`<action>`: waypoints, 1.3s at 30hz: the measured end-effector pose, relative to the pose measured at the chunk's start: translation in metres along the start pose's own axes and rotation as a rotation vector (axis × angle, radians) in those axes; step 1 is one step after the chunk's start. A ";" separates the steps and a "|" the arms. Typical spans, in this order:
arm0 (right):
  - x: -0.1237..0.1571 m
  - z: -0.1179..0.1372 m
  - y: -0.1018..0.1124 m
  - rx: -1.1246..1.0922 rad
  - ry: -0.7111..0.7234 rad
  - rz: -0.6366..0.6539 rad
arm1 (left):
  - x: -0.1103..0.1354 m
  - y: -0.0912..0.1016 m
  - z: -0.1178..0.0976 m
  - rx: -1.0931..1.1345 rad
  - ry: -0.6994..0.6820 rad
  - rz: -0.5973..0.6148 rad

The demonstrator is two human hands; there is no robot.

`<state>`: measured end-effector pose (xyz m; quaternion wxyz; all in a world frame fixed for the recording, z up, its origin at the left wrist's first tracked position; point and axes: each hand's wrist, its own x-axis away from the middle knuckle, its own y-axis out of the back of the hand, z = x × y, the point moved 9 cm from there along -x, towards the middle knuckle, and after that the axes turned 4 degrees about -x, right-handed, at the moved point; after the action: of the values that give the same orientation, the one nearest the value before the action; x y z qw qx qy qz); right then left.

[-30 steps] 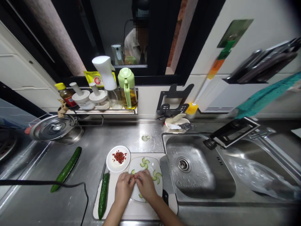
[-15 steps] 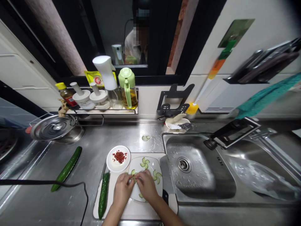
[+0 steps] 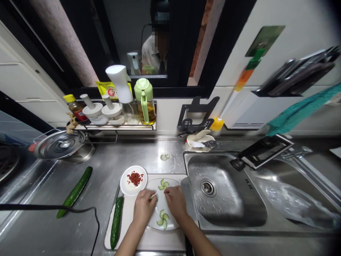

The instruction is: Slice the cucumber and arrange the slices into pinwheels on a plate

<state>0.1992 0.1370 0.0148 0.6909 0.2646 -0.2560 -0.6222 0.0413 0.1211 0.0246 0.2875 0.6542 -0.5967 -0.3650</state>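
My left hand (image 3: 145, 205) hovers over the left side of a white plate (image 3: 152, 222), its fingers closed on a thin cucumber slice (image 3: 152, 196). On the plate's right side is my right hand (image 3: 176, 202), thumb and fingertips pinched together; whatever is between them is too small to make out. Fanned cucumber slices form a pinwheel (image 3: 163, 184) at the plate's far edge and another pinwheel (image 3: 163, 219) at its near edge. The plate rests on a white cutting board (image 3: 128, 234). A whole cucumber (image 3: 116, 223) lies along the board's left edge.
A small white dish (image 3: 123, 187) of red dried berries (image 3: 135, 178) overlaps the board's far left corner. Another cucumber (image 3: 75, 192) lies on the steel counter. To the right is a sink (image 3: 223, 192); a black cable (image 3: 96, 220) crosses the left foreground. Condiment containers (image 3: 114, 113) line a rack behind.
My hands have moved apart, the right one shifting right over the slices on that side of the plate. The near pinwheel, partly covered before, now shows fully between my forearms.
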 end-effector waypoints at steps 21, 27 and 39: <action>-0.029 0.001 -0.007 0.172 0.063 0.075 | -0.041 -0.047 -0.023 -0.032 0.031 0.245; -0.028 -0.006 -0.005 0.151 0.055 0.044 | -0.042 -0.050 -0.020 -0.050 0.020 0.212; -0.020 -0.007 -0.003 0.122 0.055 0.003 | -0.042 -0.052 -0.019 -0.051 0.022 0.225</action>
<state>0.1996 0.1569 0.0069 0.6812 0.3228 -0.2748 -0.5969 0.0862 0.1676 -0.0013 0.3497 0.5796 -0.6535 -0.3386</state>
